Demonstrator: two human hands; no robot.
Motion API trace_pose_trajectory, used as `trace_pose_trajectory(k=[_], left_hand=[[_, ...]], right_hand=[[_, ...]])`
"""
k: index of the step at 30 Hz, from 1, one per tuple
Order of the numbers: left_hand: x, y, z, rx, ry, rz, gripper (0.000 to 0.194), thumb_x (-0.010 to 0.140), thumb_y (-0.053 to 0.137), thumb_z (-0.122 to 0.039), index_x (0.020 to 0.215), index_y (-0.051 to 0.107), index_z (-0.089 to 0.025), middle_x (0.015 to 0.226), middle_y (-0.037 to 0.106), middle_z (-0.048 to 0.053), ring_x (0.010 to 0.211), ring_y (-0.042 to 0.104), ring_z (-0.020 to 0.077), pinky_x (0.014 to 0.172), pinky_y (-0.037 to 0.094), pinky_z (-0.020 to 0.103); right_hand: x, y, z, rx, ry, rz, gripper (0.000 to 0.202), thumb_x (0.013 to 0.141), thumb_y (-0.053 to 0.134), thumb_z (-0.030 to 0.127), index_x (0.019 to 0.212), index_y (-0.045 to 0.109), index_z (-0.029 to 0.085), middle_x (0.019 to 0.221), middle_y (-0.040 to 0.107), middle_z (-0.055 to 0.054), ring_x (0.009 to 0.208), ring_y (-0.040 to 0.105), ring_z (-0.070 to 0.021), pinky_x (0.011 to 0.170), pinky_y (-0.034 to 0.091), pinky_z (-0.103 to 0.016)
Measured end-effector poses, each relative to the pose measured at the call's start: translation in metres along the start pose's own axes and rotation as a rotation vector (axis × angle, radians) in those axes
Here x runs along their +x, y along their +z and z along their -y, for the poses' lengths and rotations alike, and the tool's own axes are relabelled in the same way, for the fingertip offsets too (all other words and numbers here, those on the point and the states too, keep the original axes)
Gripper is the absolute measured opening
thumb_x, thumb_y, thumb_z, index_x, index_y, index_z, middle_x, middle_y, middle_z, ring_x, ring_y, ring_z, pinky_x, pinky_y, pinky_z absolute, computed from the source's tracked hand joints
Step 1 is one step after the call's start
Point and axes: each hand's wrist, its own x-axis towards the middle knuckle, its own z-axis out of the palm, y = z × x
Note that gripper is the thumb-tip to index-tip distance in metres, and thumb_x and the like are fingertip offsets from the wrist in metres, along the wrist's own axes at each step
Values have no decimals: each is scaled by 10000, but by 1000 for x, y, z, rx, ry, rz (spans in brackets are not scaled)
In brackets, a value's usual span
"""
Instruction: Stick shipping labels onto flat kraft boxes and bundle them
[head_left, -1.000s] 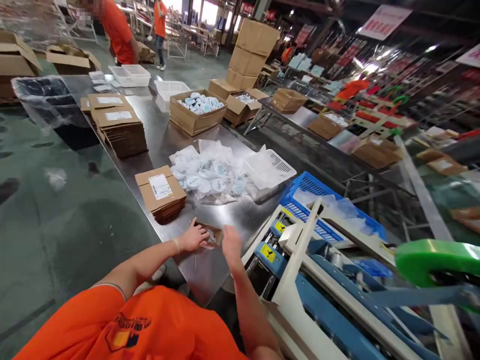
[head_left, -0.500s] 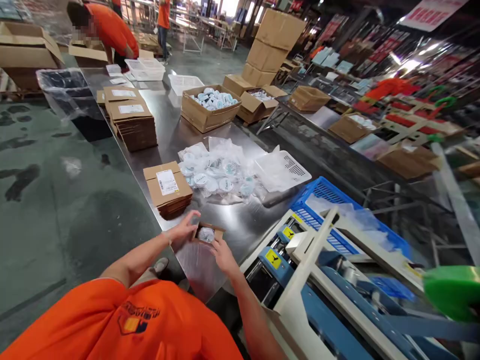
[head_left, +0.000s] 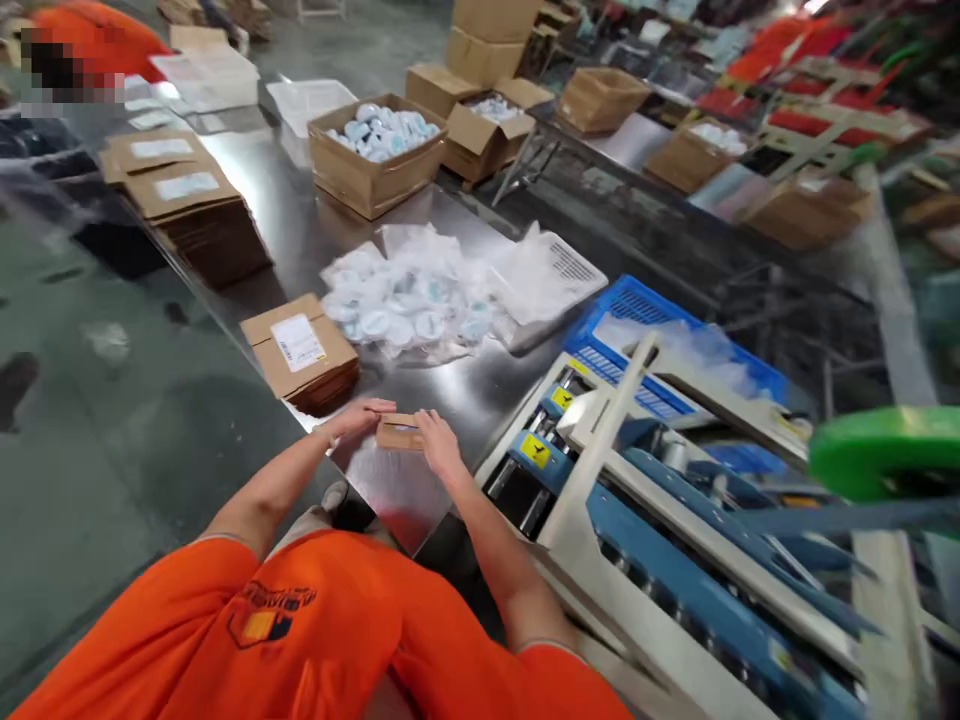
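A small cardboard box (head_left: 400, 437) is held between my two hands near the corner of the steel table. My left hand (head_left: 363, 417) grips its left end and my right hand (head_left: 439, 441) grips its right end. The top flaps are nearly closed, with a narrow gap between them. Beyond my left hand lies a stack of flat cardboard boxes (head_left: 300, 350) with a label on top. A pile of bagged round white items (head_left: 412, 300) is spread past the box.
The steel table (head_left: 465, 395) also bears a carton of white items (head_left: 375, 180), a taller cardboard stack (head_left: 195, 200) and a white basket (head_left: 570, 265). To the right are a blue crate (head_left: 622, 310) and a roller machine (head_left: 600, 480). A person in orange (head_left: 97, 35) bends at upper left.
The box's flaps have folded inward over the plastic-wrapped contents, which no longer show. Both hands have closed in on its ends. The camera view has shifted.
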Motion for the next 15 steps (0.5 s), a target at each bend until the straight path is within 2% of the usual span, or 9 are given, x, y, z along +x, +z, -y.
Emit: trace_pose_trajectory(k=[2,4,6,8,11,13,15], left_hand=[[-5,7,-5,343,-8,-1,677,976,625,-490,1571,631,-167,1579,643,206,1568,489,419,1281,395,601],[-9,24,-10,692,-16,-11,852,980,641,-584,1650,504,-76,1664,521,292,1647,324,505,1301,299,691],[-9,40,-14,933,4,-28,942,978,671,-612,1653,433,1,1620,513,362,1603,359,551,1265,327,700],[3,48,-18,1033,33,-37,930,997,684,-573,1637,398,40,1528,566,368,1482,496,525,1195,431,617],[55,53,-33,1080,86,-30,911,1009,706,-530,1604,384,81,1445,590,350,1331,576,469,1079,514,517],[107,61,-49,1086,135,-8,900,999,736,-512,1583,400,84,1445,579,337,1313,567,447,1088,504,503],[165,79,-69,1067,204,28,899,987,764,-494,1587,402,68,1478,571,303,1347,537,411,1161,458,490]], right_hand=[[-9,7,6,64,9,33,555,1060,581,189,1614,574,164,1706,523,-183,1633,436,-359,1263,451,-537],[-15,13,11,114,44,26,655,1051,657,292,1671,503,146,1775,409,-190,1689,331,-369,1318,382,-572],[-21,19,14,148,100,-5,826,992,771,402,1707,446,144,1808,333,-196,1714,257,-386,1355,310,-602],[-34,26,15,177,201,-77,921,954,826,430,1723,413,137,1822,287,-213,1724,217,-402,1367,275,-619],[-76,47,22,250,366,-153,845,965,817,354,1693,462,112,1814,283,-257,1709,242,-438,1341,324,-625],[-116,67,32,317,437,-138,759,972,796,282,1655,516,103,1797,309,-281,1685,305,-448,1307,385,-619],[-157,89,42,378,497,-113,744,945,806,218,1634,544,119,1779,341,-291,1657,373,-434,1274,439,-608]])
